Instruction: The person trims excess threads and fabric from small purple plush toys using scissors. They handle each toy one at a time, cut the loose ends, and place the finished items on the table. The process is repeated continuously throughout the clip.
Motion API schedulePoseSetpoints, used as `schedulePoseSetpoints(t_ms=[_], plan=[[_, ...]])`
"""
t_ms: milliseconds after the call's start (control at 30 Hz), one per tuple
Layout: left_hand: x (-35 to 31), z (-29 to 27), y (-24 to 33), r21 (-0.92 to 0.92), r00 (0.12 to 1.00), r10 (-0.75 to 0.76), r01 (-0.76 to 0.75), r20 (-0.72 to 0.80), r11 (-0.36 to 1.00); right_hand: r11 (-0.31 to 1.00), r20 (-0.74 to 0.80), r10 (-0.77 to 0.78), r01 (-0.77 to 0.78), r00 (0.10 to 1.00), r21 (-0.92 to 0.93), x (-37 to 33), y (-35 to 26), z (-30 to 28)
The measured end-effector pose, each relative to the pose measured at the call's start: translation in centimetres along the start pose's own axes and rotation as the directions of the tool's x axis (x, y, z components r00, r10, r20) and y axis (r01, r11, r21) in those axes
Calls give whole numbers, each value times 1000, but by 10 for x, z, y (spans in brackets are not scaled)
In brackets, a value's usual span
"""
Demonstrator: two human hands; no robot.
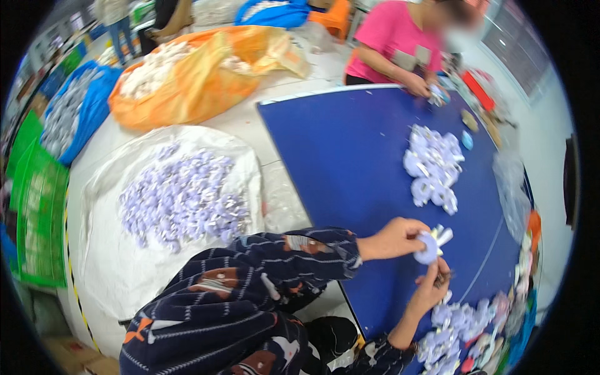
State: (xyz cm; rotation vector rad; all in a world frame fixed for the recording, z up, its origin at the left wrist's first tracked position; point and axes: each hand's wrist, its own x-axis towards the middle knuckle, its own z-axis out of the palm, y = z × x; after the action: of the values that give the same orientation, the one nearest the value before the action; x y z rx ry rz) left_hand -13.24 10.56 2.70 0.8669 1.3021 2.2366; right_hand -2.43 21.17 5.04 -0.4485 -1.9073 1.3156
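The left hand has its thumb and fingers pinched together on one puffy purple ring. The ring is up over the blue table, near the edge closest to the person. Pale strips stick out from the ring on its far side, and they are too blurry for me to read any writing on them. The right hand is just below. Its fingers are bent in around one small dark thing, too blurry to name. Its fingertips come up to the bottom of the ring, but I cannot tell how hard they press.

Two heaps of purple things lie on the table. The far heap shows some round rings with holes. The near heap is by the right arm. Both have too many bits on top of each other to count. One small blue thing sits beside the far heap.

One co-worker in a pink top is at the far side, with fingers on a small pale thing.

On the floor is one big white bag, opened wide, with lots and lots of little purple pieces in it. Past it are one orange sack and two blue sacks, one at the left and one at the top. A green crate stands at the left
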Motion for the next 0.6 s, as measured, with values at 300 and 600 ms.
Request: schedulePoseSetpoints(t_ms=[300, 600], plan=[[0, -5, 15, -62, 997, -68, 71, 43, 996, 997, -15, -12, 13, 1000, 78, 3, 3, 3], [-2, -2, 18, 82, 996, -93, 93, 7, 992, 999, 50, -38, 36, 998, 35, 2, 3, -3]])
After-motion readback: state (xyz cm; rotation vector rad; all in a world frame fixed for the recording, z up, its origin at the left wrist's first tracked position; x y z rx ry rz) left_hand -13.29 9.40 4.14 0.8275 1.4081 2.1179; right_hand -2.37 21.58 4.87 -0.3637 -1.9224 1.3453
